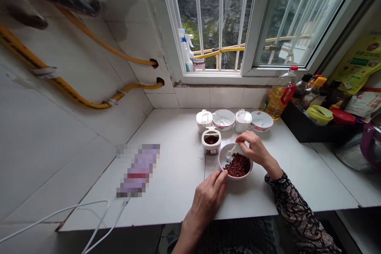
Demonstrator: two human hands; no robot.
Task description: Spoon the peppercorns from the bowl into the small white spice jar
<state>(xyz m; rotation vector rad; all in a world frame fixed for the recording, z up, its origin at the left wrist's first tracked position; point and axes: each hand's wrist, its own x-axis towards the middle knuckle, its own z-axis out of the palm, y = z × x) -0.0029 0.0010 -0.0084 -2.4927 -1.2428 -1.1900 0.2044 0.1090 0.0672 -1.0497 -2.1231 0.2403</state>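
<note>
A white bowl with a pink rim (238,178) stands on the counter, partly filled with dark red dried grains that look like Sichuan peppercorns (239,165). My left hand (208,193) holds the bowl's near left rim between thumb and fingers. Over the far right side of the bowl, my right hand (254,149) pinches the handle of a small white spoon (229,154), whose head is inside the bowl near the grains. Just left of the bowl sits a small jar (211,150) with its lid raised and dark red contents showing.
Behind are two lidded white jars (204,121) (243,122) and two floral bowls (224,120) (262,122). An oil bottle (276,99) and a black box (300,127) of condiments stand at right, near a metal pot (354,151). A blurred phone-like object (139,170) with a cable lies left.
</note>
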